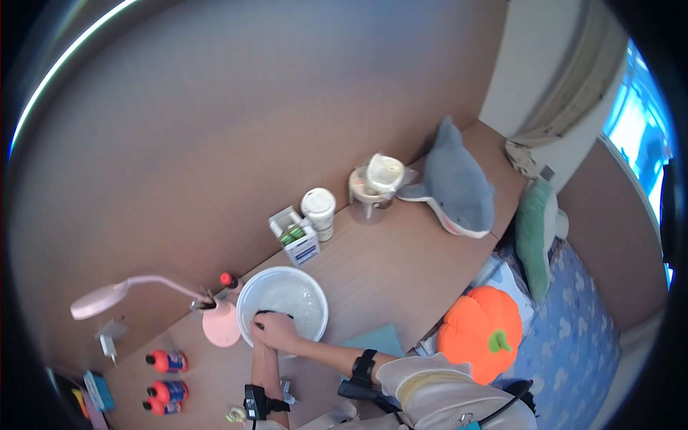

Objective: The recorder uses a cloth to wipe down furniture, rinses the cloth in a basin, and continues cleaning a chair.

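Note:
A round white bowl (320,313) stands on the desk and holds a clear, bubbly liquid. My right hand (278,332) reaches over its near rim, with the fingers curled inward. Against it, my left hand (264,348) comes up from below, and the right hand covers most of its fingers. Beyond the knuckles a thin dark strip (275,313) shows inside the bowl; I cannot make out what it is. Whatever lies between the fingers is hidden.
Left of the bowl are a pink desk lamp (221,324) and several red bottles (170,360). Behind it stand an opened carton (301,245) and a lidded white cup (319,213). A plush shark (459,183) lies farther right; an orange pumpkin cushion (479,331) is beside the desk.

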{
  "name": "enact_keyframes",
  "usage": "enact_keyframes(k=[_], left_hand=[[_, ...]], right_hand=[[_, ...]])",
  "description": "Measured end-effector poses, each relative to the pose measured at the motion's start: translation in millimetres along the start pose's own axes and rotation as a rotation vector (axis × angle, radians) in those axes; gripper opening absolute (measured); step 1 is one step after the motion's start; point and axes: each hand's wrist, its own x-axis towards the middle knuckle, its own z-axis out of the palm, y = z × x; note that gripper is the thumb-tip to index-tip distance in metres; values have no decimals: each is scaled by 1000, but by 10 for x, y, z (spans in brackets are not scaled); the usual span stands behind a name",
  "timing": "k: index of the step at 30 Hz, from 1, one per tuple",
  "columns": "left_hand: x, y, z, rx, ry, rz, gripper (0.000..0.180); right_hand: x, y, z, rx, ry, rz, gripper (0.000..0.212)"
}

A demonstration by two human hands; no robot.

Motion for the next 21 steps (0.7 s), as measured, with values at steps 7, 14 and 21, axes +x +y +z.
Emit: enact_keyframes(k=[7, 14, 21], left_hand=[[-267, 35, 408, 102, 67, 19, 39], [-195, 166, 149, 266, 128, 38, 32], [-310, 54, 141, 442, 222, 268, 41]], right_hand=[[266, 320, -73, -152, 130, -129, 28], [543, 691, -116, -611, -140, 2, 23], [334, 564, 25, -654, -262, 252, 58]])
